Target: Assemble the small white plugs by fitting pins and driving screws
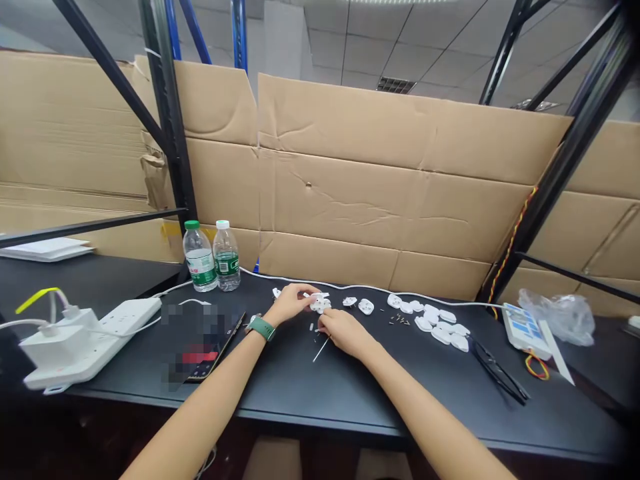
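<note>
My left hand (290,301), with a green-banded watch (262,327) on its wrist, pinches a small white plastic part (321,305) above the black table. Just below and to the right, my right hand (346,330) is closed on a thin metal rod (321,351), whose free end points down toward the table's front; its other end is hidden by the fingers. Tiny pieces (312,327) lie beside the right fingertips. Two more white parts, one of them a rounded piece (366,307), rest to the right of my hands.
Farther right lie small screws (399,320), several white covers (441,331) and black-framed glasses (497,373). A white box (526,331) and a plastic bag (560,317) are beyond. On the left stand two water bottles (227,262), a phone (215,360) and a power strip (115,333). Cardboard (350,193) walls the back.
</note>
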The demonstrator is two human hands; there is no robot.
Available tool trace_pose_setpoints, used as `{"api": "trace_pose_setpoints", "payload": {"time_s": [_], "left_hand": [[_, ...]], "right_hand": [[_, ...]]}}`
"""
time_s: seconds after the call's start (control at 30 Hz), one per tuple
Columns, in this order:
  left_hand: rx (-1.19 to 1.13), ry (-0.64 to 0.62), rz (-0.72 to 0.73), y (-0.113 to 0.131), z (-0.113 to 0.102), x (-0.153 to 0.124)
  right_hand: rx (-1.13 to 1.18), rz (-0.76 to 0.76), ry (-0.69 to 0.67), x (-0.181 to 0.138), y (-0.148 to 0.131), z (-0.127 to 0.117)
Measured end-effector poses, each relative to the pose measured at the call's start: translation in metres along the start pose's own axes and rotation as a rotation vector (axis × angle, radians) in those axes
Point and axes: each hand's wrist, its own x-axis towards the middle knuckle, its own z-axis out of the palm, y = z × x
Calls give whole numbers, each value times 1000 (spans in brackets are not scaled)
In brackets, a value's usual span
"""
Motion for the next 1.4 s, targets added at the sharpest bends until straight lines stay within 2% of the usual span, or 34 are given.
{"api": "trace_pose_setpoints", "payload": {"time_s": [0.13,0.37,0.47,0.6,0.67,0.77,0.9,0.97,1.13,1.27,1.33,1.4], "left_hand": [[-14,5,-22,3,6,-2],[-136,-62,-50,8,15,-5],[-163,-71,-81,11,17,-7],[-249,-79,-101,13,17,-9],[-220,-77,-101,9,17,-9],[-21,-39,-84,1,15,-7],[193,5,46,-4,18,-7],[193,17,83,-4,22,-8],[65,-13,1,2,33,-11],[33,-39,-31,8,34,-11],[88,-5,-19,12,27,-9],[240,107,30,15,14,-9]], "right_hand": [[47,39,30,-5,0,-6],[450,298,246,-15,13,-11],[534,374,340,-17,20,-10],[645,433,390,-18,25,-10],[654,436,391,-18,26,-12],[609,406,356,-18,26,-15],[545,407,302,-18,28,-16],[551,415,282,-18,29,-14],[645,434,180,-16,27,-9],[666,468,159,-12,24,-7],[646,496,182,-11,25,-8],[598,510,235,-10,26,-10]]}}
